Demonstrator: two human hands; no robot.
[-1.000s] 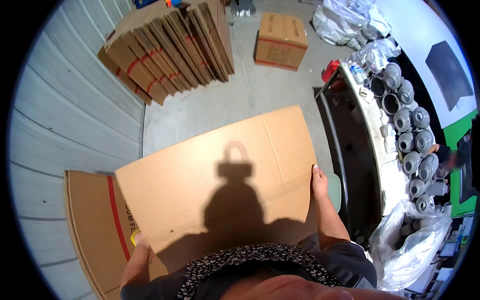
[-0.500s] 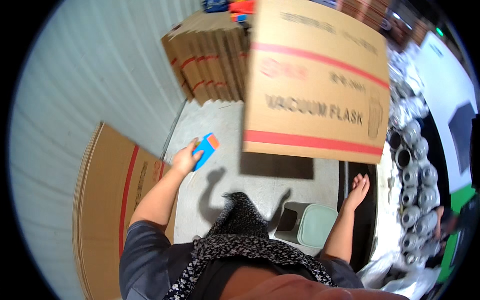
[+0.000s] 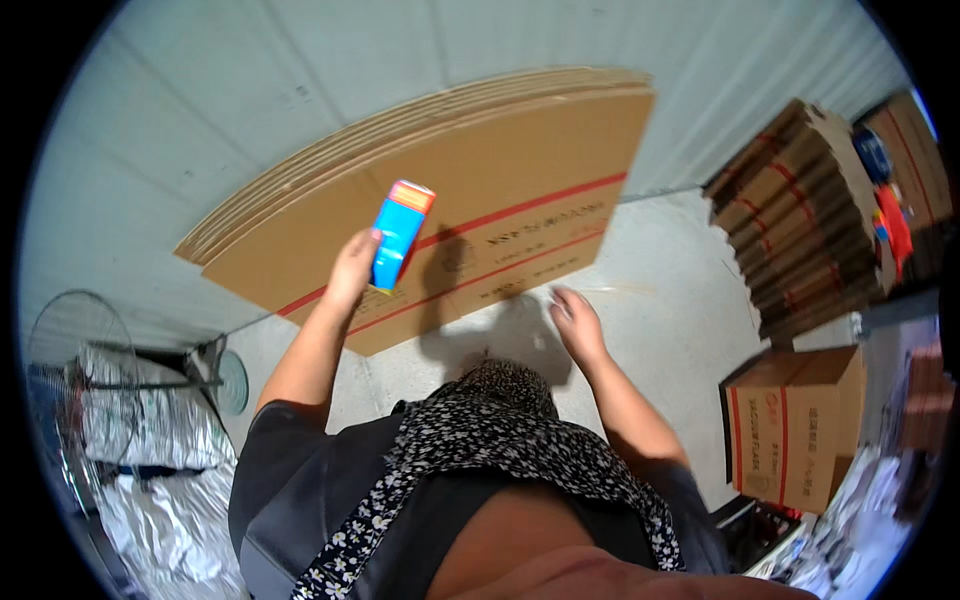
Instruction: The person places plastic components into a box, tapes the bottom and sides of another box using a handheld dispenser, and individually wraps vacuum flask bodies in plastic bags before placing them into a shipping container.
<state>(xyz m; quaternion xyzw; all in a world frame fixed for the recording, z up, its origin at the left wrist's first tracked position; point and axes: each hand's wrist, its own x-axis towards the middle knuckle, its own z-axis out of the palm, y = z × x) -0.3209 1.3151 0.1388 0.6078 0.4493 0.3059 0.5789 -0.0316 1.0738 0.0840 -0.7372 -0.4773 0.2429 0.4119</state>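
My left hand (image 3: 354, 264) is closed round a blue box-shaped thing with an orange-red end (image 3: 399, 238), held upright in the air. Behind it, a stack of flattened brown cartons (image 3: 530, 165) with red stripes leans against the wall. A shadow of the hand and the thing falls on the front carton. My right hand (image 3: 577, 322) hangs over the floor by the stack's lower right edge. Its fingers are loosely bent and apart, with nothing visible in them, and are slightly blurred.
At right stand a bundle of folded cartons (image 3: 785, 215) and a closed carton (image 3: 795, 425). Red and blue items (image 3: 893, 228) lie near the bundle's top. At left are a wire fan guard (image 3: 85, 350) and silvery wrapped bundles (image 3: 165, 510). A corrugated wall (image 3: 400, 50) runs behind.
My view has turned left, bringing the leaning carton stack in front of me. The blue thing stays in my left hand. The right hand has moved from beside the bench to near the stack.
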